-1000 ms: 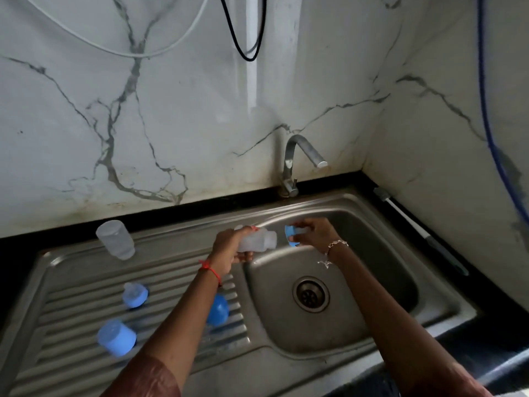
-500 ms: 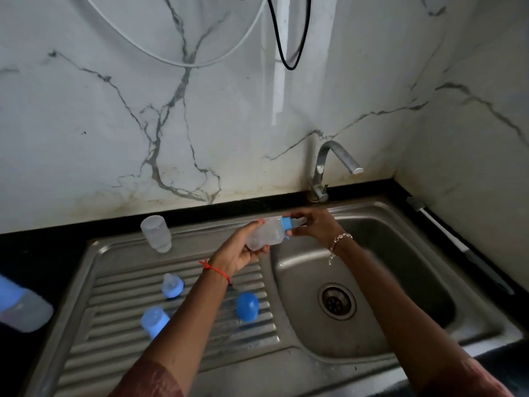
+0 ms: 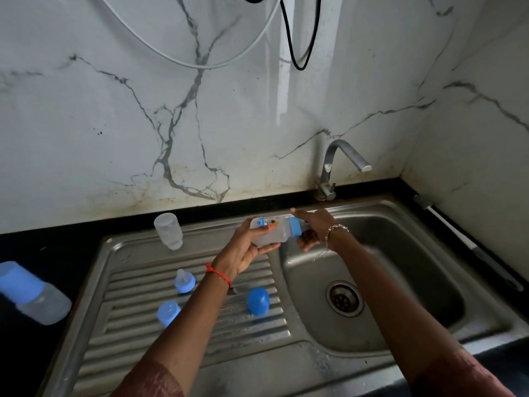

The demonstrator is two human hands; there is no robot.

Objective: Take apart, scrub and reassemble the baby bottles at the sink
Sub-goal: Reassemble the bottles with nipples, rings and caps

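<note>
Taking the drain [image 3: 344, 298] as our mark, we find the faucet [image 3: 340, 164] behind it and the bottle brush [image 3: 463, 242] to its right on the counter [image 3: 43, 245]. Left of the drain, on the drainboard [image 3: 171, 348], lie a dome cap [image 3: 258, 301] nearest, a nipple collar [image 3: 185, 280] and second cap [image 3: 168, 312] farther left, a bottle body [image 3: 168, 230] at the back edge, and beyond them a capped bottle [image 3: 31, 293] on the counter. Behind and left of the drain, our left hand [image 3: 249, 249] and right hand [image 3: 315, 227] hold a bottle [image 3: 272, 232] between them.
</note>
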